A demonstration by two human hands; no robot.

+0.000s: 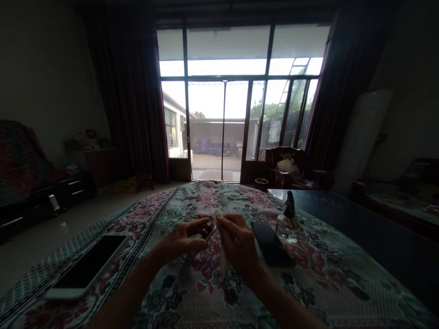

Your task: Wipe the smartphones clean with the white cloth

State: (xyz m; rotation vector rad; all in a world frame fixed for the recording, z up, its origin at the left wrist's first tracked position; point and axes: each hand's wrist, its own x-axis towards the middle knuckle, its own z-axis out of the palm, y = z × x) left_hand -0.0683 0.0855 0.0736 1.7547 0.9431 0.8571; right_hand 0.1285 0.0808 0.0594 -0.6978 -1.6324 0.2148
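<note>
My left hand (pixel 181 241) holds a small thin object (pixel 210 230) with a shiny edge between thumb and fingers; its kind is hard to tell at this size. My right hand (pixel 238 242) pinches a white cloth or tissue (pixel 223 260) against that object, and the cloth's end hangs down over the table. A black smartphone (pixel 270 244) lies just right of my right hand. A white-framed smartphone (pixel 87 265) with a dark screen lies well left of my left hand. Both rest on a floral tablecloth (pixel 219 292).
A glass bottle with a dark top (pixel 288 224) stands right of the black phone. A dark table surface (pixel 343 228) extends to the right. Beyond are a wooden chair (pixel 284 164), a glass door (pixel 222 123), dark curtains (pixel 137 100) and low drawers (pixel 68 189).
</note>
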